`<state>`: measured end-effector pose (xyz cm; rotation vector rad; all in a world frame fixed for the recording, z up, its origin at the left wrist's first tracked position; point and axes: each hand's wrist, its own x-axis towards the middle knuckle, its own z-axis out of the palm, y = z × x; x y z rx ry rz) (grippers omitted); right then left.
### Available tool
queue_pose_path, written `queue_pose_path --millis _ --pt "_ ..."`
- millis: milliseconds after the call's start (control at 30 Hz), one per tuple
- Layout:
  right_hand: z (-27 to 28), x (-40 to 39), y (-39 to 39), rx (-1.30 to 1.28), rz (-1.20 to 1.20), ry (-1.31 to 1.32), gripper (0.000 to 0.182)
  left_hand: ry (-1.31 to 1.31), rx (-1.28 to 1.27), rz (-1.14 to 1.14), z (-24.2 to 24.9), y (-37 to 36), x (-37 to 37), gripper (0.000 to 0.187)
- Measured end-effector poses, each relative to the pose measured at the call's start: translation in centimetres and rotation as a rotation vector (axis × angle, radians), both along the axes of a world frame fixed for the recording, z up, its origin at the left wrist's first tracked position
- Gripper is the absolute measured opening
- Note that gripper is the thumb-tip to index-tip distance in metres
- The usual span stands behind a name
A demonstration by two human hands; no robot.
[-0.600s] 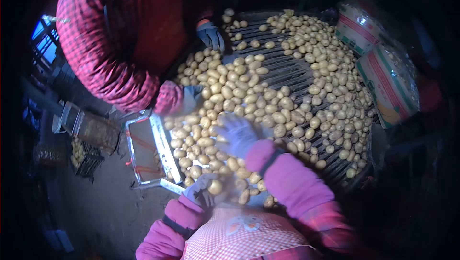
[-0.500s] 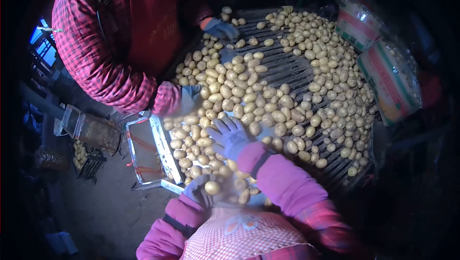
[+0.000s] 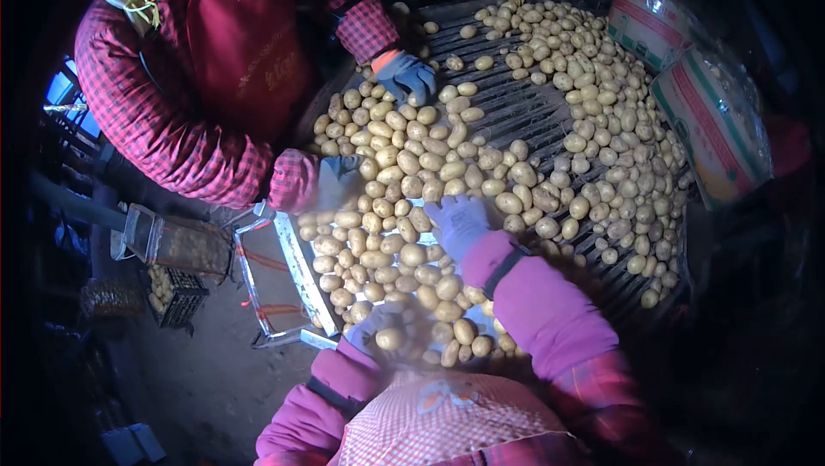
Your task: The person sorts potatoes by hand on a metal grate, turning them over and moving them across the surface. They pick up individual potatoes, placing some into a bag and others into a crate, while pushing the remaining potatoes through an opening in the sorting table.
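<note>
Potatoes (image 3: 412, 255) lie thickly over a pale sorting surface in front of me. My right hand (image 3: 461, 222), in a pale glove, rests among them with its fingers spread and holds nothing. Closer to my body, my left hand (image 3: 369, 326), also gloved, is curled around a single potato (image 3: 389, 339); its fingers are partly hidden and blurred. Across from me, a co-worker's blue-gloved hand (image 3: 406, 77) touches the potatoes' far edge, and the same person's other hand (image 3: 340, 181) is over the heap's left side.
A slatted grate (image 3: 507, 109) carries more potatoes to the right. Cardboard boxes (image 3: 711, 127) border its right side. A frame with pale edges (image 3: 302, 273) stands at the left, over the floor. Farther left is a black crate (image 3: 179, 298) holding potatoes.
My right hand has moved right, sweeping across the potatoes, and my left hand has shifted slightly up beside its potato. The co-worker's far hand has come nearer the heap. The camera view has shifted slightly.
</note>
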<state>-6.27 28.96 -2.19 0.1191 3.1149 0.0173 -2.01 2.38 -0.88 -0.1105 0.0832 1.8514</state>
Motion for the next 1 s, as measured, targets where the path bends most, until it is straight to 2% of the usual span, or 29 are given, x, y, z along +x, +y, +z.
queue_pose_path --millis 33,67,100,167,200,233,267,300,333,367,400,433,467,500,567,600,633,700,767,800,1000 --pt "0.3 -0.2 0.2 -0.065 -0.016 -0.002 0.032 0.085 -0.254 -0.034 2.5 0.7 -0.2 0.058" --pt "0.9 -0.1 0.6 -0.129 -0.005 -0.003 0.041 0.172 -0.501 -0.063 4.2 1.3 -0.6 0.064" --pt "1.6 0.2 0.6 -0.118 -0.005 0.002 0.041 0.178 -0.491 -0.062 4.7 1.7 -1.0 0.064" --pt "3.1 1.7 -0.2 -0.495 -0.109 0.075 0.051 0.134 -0.627 -0.089 5.2 2.3 -1.4 0.07" --pt "6.3 3.0 -1.4 -0.607 -0.089 -0.088 0.057 0.569 -0.62 -0.025 5.2 2.2 -0.4 0.07" --pt "8.9 3.8 -2.5 -0.718 -0.068 -0.246 0.062 0.083 -0.555 0.154 6.2 3.3 0.1 0.046" --pt "8.2 4.5 -3.0 -0.799 0.08 -0.232 0.063 0.03 -0.439 0.029 6.7 3.6 -0.6 0.045" --pt "7.2 4.9 -2.9 -0.722 0.236 0.0 0.058 -0.02 -0.325 -0.088 7.0 3.6 -1.2 0.044" --pt "6.2 3.8 -1.9 -0.689 0.165 0.032 0.055 0.087 -0.424 -0.05 6.8 3.6 -1.3 0.041" --pt "6.3 2.2 -0.7 -0.651 0.096 0.064 0.052 0.004 -0.459 -0.057 6.0 3.1 -1.0 0.041" --pt "6.4 0.9 0.3 -0.674 -0.091 0.089 0.044 -0.045 -0.498 -0.055 5.1 3.1 -1.1 0.041" --pt "4.5 -0.9 1.8 -0.564 -0.035 0.133 0.036 -0.095 -0.537 -0.051 4.1 3.0 -1.2 0.04" --pt "6.5 -2.4 1.5 -0.509 -0.13 0.039 0.03 -0.066 -0.541 -0.036 1.7 2.1 -1.3 0.04" --pt "3.7 -4.4 2.1 -0.368 -0.023 0.146 0.026 -0.065 -0.539 -0.022 0.4 1.7 -1.0 0.04" --pt "3.6 -9.0 1.5 -0.311 -0.079 0.11 0.024 0.091 -0.617 0.021 -1.8 0.9 -0.6 0.041" --pt "2.7 -9.9 1.2 -0.32 -0.064 0.104 0.024 0.021 -0.32 -0.051 -1.9 0.3 -1.0 0.044" --pt "1.9 -10.8 0.9 -0.243 -0.027 0.114 0.026 -0.027 -0.551 -0.025 -2.1 0.6 -0.7 0.045" --pt "1.7 -12.7 0.2 -0.17 0.035 0.128 0.029 0.062 -0.516 -0.078 -2.5 0.3 -1.0 0.045" --pt "2.7 -13.7 -0.3 -0.159 -0.025 -0.154 0.039 0.174 -0.435 -0.092 -3.0 0.3 -1.2 0.045" --pt "2.3 -14.6 0.1 -0.229 0.021 -0.184 0.044 0.189 -0.445 -0.094 -3.1 0.3 -1.1 0.045" --pt "2.1 -12.6 1.4 -0.198 0.132 -0.214 0.051 0.278 -0.47 -0.088 -4.2 0.0 -0.8 0.045"
